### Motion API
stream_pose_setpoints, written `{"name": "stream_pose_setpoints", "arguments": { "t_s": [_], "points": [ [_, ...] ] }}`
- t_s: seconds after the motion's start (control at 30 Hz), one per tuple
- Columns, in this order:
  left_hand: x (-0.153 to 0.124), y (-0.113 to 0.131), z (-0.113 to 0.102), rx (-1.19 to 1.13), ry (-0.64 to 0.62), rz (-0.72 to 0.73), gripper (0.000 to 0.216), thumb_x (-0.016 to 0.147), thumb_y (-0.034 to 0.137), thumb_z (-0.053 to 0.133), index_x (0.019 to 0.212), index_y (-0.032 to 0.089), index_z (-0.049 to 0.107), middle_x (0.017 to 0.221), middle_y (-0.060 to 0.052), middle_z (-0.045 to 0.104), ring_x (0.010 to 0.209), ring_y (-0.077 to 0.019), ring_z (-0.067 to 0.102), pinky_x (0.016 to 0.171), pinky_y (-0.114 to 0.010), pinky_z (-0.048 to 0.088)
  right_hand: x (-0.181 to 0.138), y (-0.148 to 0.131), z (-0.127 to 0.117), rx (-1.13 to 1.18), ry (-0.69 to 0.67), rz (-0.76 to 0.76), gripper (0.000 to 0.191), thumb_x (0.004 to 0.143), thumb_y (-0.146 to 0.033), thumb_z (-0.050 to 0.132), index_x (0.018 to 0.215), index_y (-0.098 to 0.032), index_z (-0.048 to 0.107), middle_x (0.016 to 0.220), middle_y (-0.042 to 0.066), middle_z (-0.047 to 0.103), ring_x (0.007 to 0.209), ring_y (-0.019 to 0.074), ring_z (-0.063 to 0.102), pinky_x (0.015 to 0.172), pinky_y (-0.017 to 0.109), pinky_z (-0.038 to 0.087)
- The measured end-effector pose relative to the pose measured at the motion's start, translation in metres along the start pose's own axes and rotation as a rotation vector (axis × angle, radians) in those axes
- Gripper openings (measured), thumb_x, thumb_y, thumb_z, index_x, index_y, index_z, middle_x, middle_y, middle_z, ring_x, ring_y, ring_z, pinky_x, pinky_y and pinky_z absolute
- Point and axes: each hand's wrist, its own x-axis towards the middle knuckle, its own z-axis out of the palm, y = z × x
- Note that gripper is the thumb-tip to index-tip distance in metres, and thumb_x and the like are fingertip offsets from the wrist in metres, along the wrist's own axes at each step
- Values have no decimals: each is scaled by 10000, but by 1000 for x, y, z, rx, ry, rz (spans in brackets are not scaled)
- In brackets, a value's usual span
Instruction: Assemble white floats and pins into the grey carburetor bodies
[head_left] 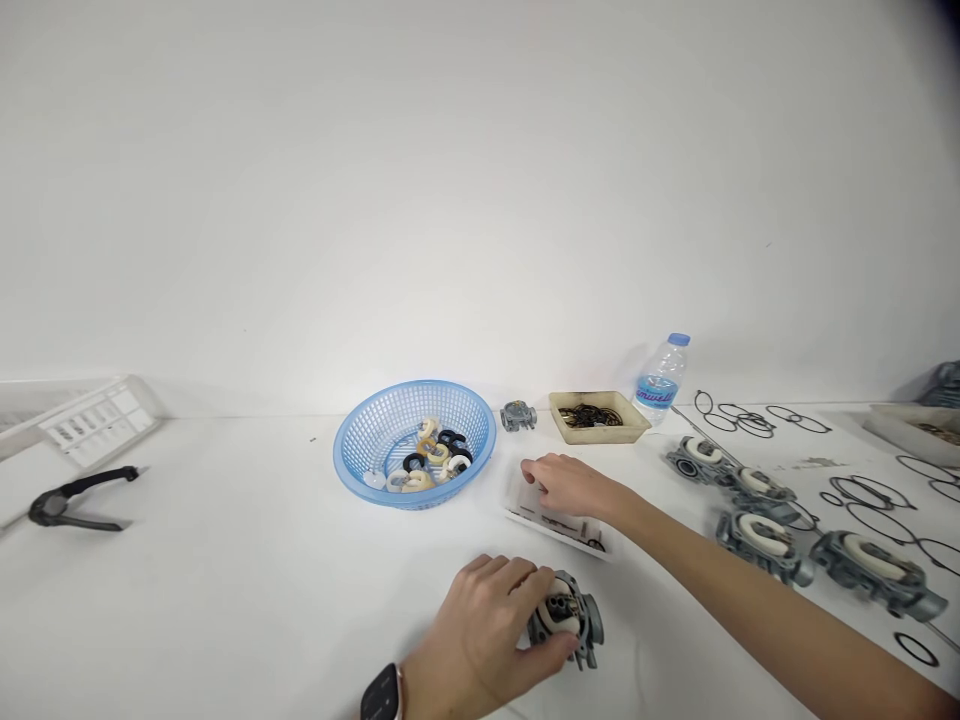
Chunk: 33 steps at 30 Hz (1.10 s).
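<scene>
My left hand [484, 625], with a watch [382, 692] on its wrist, is wrapped round the side of a grey metal carburetor body [591, 618] on the table. A cream, horseshoe-shaped float shows in its open top. Further back, my right hand [570, 483] reaches over a small white tray [559, 541], fingers curled and pressed together. Anything in those fingertips is too small or hidden to make out. A few small dark parts and a black ring lie in that tray.
A blue basket [349, 465] holds several floats. Behind stand a carburetor body [517, 416], a cream tray [600, 435] of dark rings and a water bottle [660, 378]. Several carburetors [765, 545] and black rings [915, 650] lie right. Left are a black folding stand [56, 508] and white organizer [97, 425].
</scene>
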Motion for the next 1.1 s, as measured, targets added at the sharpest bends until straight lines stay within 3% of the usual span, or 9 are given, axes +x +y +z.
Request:
{"name": "stream_pose_setpoints", "arguments": {
  "t_s": [0.47, 0.77, 0.93, 1.1],
  "points": [
    [0, 1, -2, -7, -8, 1, 307, 888, 352, 723, 1148, 219, 626, 905, -35, 718, 775, -250, 695, 716, -370, 537, 7, -23, -13, -138, -85, 45, 275, 1013, -353, 632, 1190, -142, 639, 1176, 86, 649, 1023, 224, 651, 900, 428, 560],
    [-1, 1, -2, -27, 6, -2, 315, 893, 335, 724, 1174, 232, 626, 948, -33, 727, 821, -252, 709, 755, -381, 553, 10, -18, -11, -85, -104, 60, 265, 1005, -344, 646, 1174, -140, 645, 1166, 82, 653, 1011, 221, 656, 889, 423, 566],
    [0, 0, -2, -25, 12, 1, 326, 889, 345, 727, 1176, 223, 631, 948, -37, 732, 816, -258, 712, 749, -388, 559, 3, -17, -16, 48, -40, 28, 237, 976, -329, 669, 1116, -137, 653, 1116, 75, 657, 998, 224, 644, 893, 426, 540],
    [-3, 0, -1, -24, 15, -12, 343, 895, 341, 727, 1203, 233, 619, 1003, -38, 727, 834, -259, 695, 745, -401, 561, -36, -9, -29, 398, 42, -89, 84, 795, -154, 644, 876, -171, 656, 874, 30, 673, 843, 208, 633, 715, 277, 477]
  ]
}}
